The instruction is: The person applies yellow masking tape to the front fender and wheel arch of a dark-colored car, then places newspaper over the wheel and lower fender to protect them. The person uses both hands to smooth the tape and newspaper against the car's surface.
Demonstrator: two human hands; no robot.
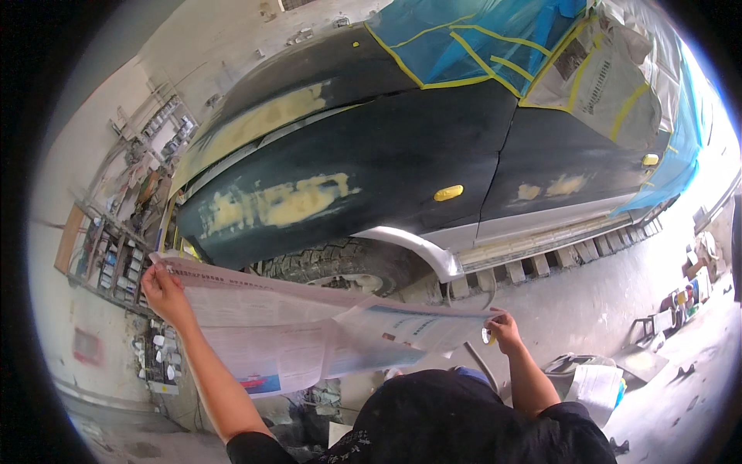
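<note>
A large sheet of newspaper (309, 329) is stretched between my two hands, its lower part hanging loose. At its upper left corner, my left hand (166, 294) pinches the edge. My right hand (504, 331) grips the right corner, and a small yellow roll, apparently tape (488, 337), shows at its fingers. Beyond the paper stands a dark car body (386, 170) with pale filler patches (286, 203) on its fender. The paper hides part of the front wheel (348, 267).
Blue plastic film (471, 46) and paper with yellow tape cover the car's windows. A cluttered shelf (116, 259) stands at the left wall. On the right floor lie a white bag (595, 394) and assorted items (672, 309). A hose (481, 363) runs near my body.
</note>
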